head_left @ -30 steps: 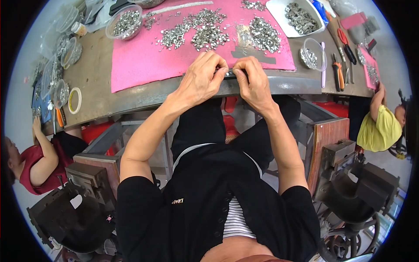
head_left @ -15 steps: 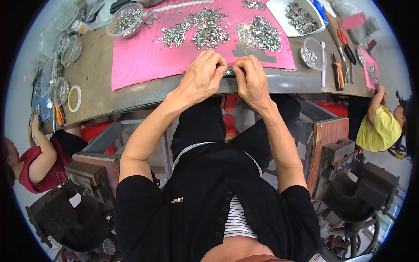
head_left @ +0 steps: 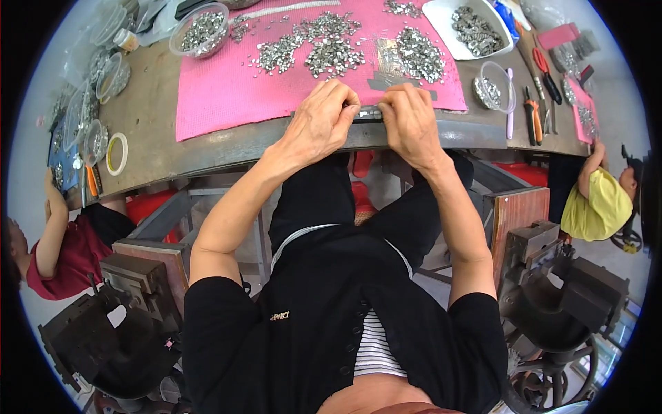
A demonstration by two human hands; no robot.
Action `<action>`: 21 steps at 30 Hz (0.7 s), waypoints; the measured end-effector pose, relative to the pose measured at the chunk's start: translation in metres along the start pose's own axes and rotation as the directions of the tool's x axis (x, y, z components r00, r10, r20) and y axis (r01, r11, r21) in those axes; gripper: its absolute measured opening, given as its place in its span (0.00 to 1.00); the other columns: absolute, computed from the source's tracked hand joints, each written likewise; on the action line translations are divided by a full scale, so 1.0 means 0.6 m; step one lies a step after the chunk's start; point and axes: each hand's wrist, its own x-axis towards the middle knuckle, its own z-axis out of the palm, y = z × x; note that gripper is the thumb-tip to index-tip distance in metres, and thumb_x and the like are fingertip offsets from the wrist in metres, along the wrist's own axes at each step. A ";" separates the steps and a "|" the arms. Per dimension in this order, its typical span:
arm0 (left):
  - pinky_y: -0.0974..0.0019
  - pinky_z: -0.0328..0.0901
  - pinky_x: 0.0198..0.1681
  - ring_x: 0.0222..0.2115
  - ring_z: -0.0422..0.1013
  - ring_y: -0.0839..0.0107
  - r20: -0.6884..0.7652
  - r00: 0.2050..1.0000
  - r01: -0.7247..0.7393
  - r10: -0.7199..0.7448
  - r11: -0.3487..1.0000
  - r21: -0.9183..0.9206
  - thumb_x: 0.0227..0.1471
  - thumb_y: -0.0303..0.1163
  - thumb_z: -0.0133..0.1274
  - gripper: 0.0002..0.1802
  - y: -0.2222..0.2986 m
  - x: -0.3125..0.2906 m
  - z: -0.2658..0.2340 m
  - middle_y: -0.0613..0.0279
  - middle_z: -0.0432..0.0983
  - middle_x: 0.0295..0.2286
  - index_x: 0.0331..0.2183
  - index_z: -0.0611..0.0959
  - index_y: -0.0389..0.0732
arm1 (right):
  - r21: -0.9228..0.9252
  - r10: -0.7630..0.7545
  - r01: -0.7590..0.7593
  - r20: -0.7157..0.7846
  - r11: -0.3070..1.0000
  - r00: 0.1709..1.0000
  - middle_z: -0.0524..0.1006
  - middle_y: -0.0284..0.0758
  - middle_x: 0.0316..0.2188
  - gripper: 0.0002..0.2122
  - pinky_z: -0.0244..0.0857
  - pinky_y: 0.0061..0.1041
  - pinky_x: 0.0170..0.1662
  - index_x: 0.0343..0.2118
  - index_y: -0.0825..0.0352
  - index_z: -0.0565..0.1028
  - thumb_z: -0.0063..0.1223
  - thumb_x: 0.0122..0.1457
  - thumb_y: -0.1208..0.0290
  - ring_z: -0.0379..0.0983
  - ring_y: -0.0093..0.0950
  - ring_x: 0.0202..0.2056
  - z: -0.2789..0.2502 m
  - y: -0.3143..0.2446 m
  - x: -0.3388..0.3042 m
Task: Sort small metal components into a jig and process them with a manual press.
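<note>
My left hand [head_left: 323, 116] is at the bench's front edge, thumb and fingertips pinched together. Close by on its right, my right hand [head_left: 412, 127] is also closed, its fingertips bent down toward the edge. In the gap between them shows a short row of small shiny metal pieces [head_left: 371, 112] on a dark strip along the edge. What lies inside either pinch is hidden by the fingers. Beyond both hands, loose piles of small metal pieces [head_left: 334, 56] cover a pink mat [head_left: 227, 93]. A second pile [head_left: 421, 55] lies farther right, beside a grey patch of tape [head_left: 386, 82].
A round clear tub [head_left: 200, 34] and a white tray [head_left: 441, 31] hold metal parts. To the right are a small tub [head_left: 491, 90], a purple-handled tool [head_left: 510, 114] and orange-handled pliers [head_left: 533, 119]. A tape roll [head_left: 117, 155] lies left. Co-workers sit at both sides.
My right hand has shifted a little to the right, widening the gap and showing more of the metal row. My left hand has hardly moved. The left co-worker's arm has shifted.
</note>
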 end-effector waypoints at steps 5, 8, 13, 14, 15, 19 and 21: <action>0.58 0.64 0.38 0.32 0.69 0.58 0.001 1.000 -0.019 0.019 1.000 0.016 0.56 0.23 0.55 0.04 -0.002 0.000 0.000 0.55 0.72 0.29 0.34 0.76 0.35 | -0.106 0.094 -0.089 0.043 0.990 0.995 0.71 0.36 0.29 0.05 0.60 0.37 0.42 0.32 0.66 0.72 0.58 0.58 0.75 0.71 0.37 0.35 -0.018 0.053 -0.001; 0.58 0.64 0.37 0.32 0.69 0.57 -0.032 0.999 -0.028 0.030 0.999 0.038 0.55 0.23 0.55 0.04 -0.002 0.000 0.008 0.55 0.72 0.29 0.34 0.77 0.35 | -0.215 0.153 -0.127 0.107 0.968 0.982 0.72 0.37 0.29 0.05 0.60 0.36 0.42 0.32 0.66 0.73 0.57 0.58 0.73 0.72 0.37 0.36 -0.016 0.077 -0.005; 0.58 0.64 0.37 0.32 0.69 0.57 -0.019 0.999 -0.039 0.041 0.996 0.076 0.54 0.23 0.56 0.04 0.004 0.000 0.010 0.55 0.72 0.29 0.34 0.77 0.35 | -0.219 0.148 -0.127 0.084 0.968 0.985 0.72 0.37 0.29 0.05 0.60 0.36 0.41 0.31 0.66 0.73 0.58 0.57 0.73 0.72 0.36 0.36 -0.007 0.078 -0.007; 0.58 0.64 0.37 0.32 0.69 0.58 -0.017 0.999 -0.038 0.039 0.996 0.080 0.54 0.23 0.56 0.04 0.003 0.002 0.010 0.56 0.72 0.29 0.33 0.77 0.36 | -0.214 0.153 -0.131 0.089 0.968 0.984 0.72 0.36 0.29 0.05 0.60 0.35 0.41 0.31 0.65 0.73 0.58 0.57 0.73 0.72 0.36 0.36 -0.006 0.078 -0.003; 0.58 0.64 0.37 0.31 0.69 0.58 -0.016 0.999 -0.037 0.038 0.996 0.084 0.54 0.23 0.56 0.04 0.002 0.003 0.010 0.56 0.72 0.29 0.33 0.77 0.36 | -0.214 0.156 -0.135 0.088 0.967 0.984 0.72 0.36 0.29 0.05 0.60 0.35 0.41 0.31 0.65 0.73 0.58 0.57 0.73 0.72 0.36 0.36 -0.003 0.077 0.000; 0.58 0.64 0.37 0.31 0.69 0.59 -0.008 0.999 -0.039 0.040 0.996 0.084 0.54 0.25 0.57 0.05 0.003 0.004 0.008 0.56 0.73 0.29 0.33 0.78 0.36 | -0.173 0.126 -0.117 0.042 0.978 0.991 0.73 0.35 0.27 0.05 0.60 0.35 0.40 0.30 0.65 0.73 0.59 0.57 0.74 0.73 0.35 0.34 0.009 0.072 0.013; 0.58 0.64 0.37 0.31 0.69 0.59 -0.009 0.999 -0.039 0.040 0.995 0.095 0.54 0.26 0.58 0.05 0.004 0.004 0.008 0.57 0.73 0.29 0.33 0.78 0.36 | -0.169 0.128 -0.120 0.038 0.978 0.991 0.73 0.35 0.27 0.05 0.60 0.35 0.40 0.30 0.65 0.73 0.59 0.56 0.74 0.73 0.35 0.34 0.009 0.072 0.015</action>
